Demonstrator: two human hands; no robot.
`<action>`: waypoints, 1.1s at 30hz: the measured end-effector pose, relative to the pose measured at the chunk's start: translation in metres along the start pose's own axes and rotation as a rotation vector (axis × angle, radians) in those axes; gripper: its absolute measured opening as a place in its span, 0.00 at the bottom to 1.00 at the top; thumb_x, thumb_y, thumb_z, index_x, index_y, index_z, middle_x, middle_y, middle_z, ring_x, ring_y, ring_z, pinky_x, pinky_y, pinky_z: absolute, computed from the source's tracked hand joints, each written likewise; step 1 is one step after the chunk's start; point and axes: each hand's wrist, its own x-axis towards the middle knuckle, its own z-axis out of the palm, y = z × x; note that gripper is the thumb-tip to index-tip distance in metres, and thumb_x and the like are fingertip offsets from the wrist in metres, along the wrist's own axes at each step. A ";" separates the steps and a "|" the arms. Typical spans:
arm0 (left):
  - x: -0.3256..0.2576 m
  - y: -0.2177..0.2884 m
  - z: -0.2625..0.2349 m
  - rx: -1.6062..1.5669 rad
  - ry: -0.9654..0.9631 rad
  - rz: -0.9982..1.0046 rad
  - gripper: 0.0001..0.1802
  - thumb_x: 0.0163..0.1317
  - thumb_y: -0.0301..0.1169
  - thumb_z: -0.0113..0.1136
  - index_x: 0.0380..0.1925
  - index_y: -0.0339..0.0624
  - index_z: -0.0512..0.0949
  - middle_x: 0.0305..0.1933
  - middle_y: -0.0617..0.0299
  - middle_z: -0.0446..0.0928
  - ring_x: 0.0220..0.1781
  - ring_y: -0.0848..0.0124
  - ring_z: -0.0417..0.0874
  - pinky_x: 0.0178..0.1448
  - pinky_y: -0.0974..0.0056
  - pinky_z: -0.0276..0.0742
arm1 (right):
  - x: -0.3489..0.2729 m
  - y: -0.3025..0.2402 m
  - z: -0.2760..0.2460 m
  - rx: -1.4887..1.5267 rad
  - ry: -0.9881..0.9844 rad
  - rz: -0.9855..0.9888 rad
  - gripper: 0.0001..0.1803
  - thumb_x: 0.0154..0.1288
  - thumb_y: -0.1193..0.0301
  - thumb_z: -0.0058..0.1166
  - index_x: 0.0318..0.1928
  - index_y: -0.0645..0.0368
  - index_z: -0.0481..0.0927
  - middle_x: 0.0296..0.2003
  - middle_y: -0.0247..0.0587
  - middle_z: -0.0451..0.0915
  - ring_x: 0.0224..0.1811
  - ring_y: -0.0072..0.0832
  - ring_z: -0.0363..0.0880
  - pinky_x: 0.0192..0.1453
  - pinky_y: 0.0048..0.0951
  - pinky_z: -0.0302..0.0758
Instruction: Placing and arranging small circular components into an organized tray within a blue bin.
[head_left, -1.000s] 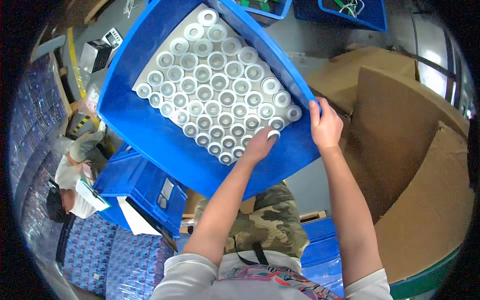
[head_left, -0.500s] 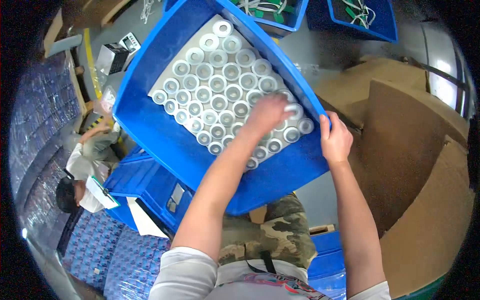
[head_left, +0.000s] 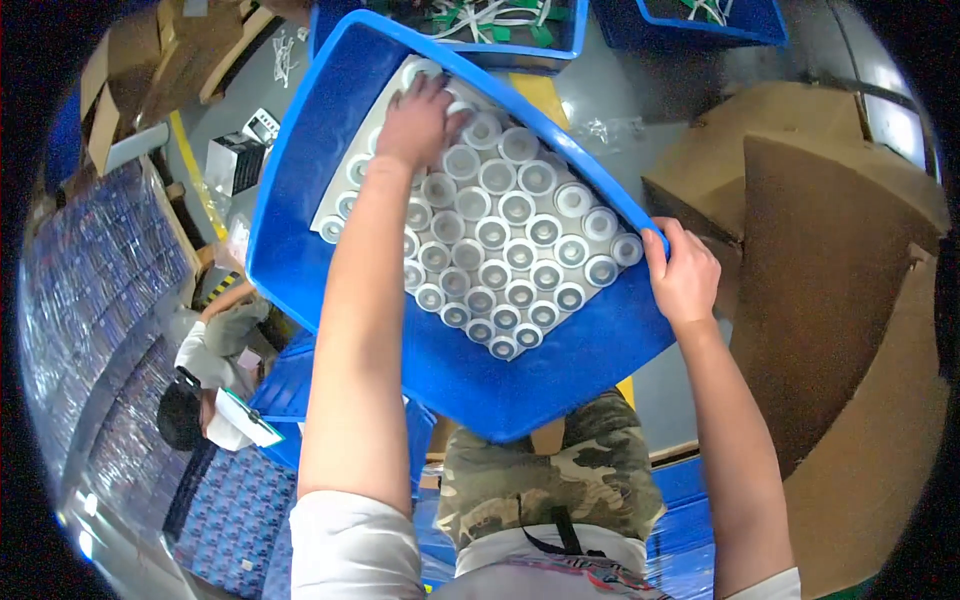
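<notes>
A deep blue plastic bin (head_left: 283,190) is tilted in front of me. In it, several rows of round whitish ring-shaped parts with centre holes (head_left: 516,208) stand on a pale sheet (head_left: 385,92). My left hand (head_left: 416,122) reaches across to the far corner of the sheet, its fingers spread over the rings there and hiding some of them. My left forearm covers more rings along the left side. At the bin's right corner, my right hand (head_left: 686,272) grips the rim, thumb inside and fingers outside.
Large brown cardboard sheets (head_left: 825,270) stand on the right. Beyond the bin are two more blue bins (head_left: 560,55) (head_left: 700,30) with white and green straps. A person with a clipboard (head_left: 245,415) crouches at left, beside film-wrapped stacks (head_left: 110,240).
My left hand has moved from the rings near the bin's right side to the far left corner. My right hand keeps its grip on the rim.
</notes>
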 end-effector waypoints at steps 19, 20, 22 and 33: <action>-0.027 0.062 0.020 -0.242 -0.135 0.436 0.20 0.59 0.45 0.50 0.42 0.42 0.76 0.58 0.58 0.69 0.61 0.56 0.67 0.63 0.50 0.61 | 0.002 0.002 0.000 -0.039 0.022 -0.003 0.12 0.62 0.60 0.48 0.36 0.53 0.77 0.28 0.44 0.78 0.33 0.42 0.77 0.37 0.39 0.72; -0.028 0.059 0.019 -0.230 -0.121 0.396 0.19 0.60 0.44 0.50 0.42 0.43 0.75 0.59 0.61 0.69 0.63 0.57 0.65 0.65 0.49 0.59 | 0.002 0.001 0.000 -0.037 0.017 -0.001 0.12 0.62 0.60 0.48 0.36 0.53 0.77 0.28 0.44 0.78 0.33 0.42 0.77 0.37 0.39 0.72; -0.029 0.051 0.015 -0.208 -0.109 0.405 0.18 0.60 0.44 0.50 0.42 0.43 0.75 0.59 0.61 0.69 0.63 0.58 0.65 0.65 0.48 0.58 | 0.002 0.000 -0.001 -0.034 0.012 0.003 0.12 0.62 0.60 0.48 0.36 0.53 0.77 0.28 0.44 0.78 0.33 0.42 0.77 0.37 0.39 0.72; -0.045 0.060 0.021 -0.265 0.004 0.462 0.22 0.59 0.45 0.50 0.45 0.39 0.73 0.58 0.57 0.69 0.63 0.58 0.65 0.64 0.48 0.58 | 0.003 0.001 -0.003 -0.032 0.003 -0.003 0.12 0.62 0.59 0.47 0.35 0.53 0.77 0.27 0.44 0.78 0.33 0.43 0.77 0.37 0.39 0.72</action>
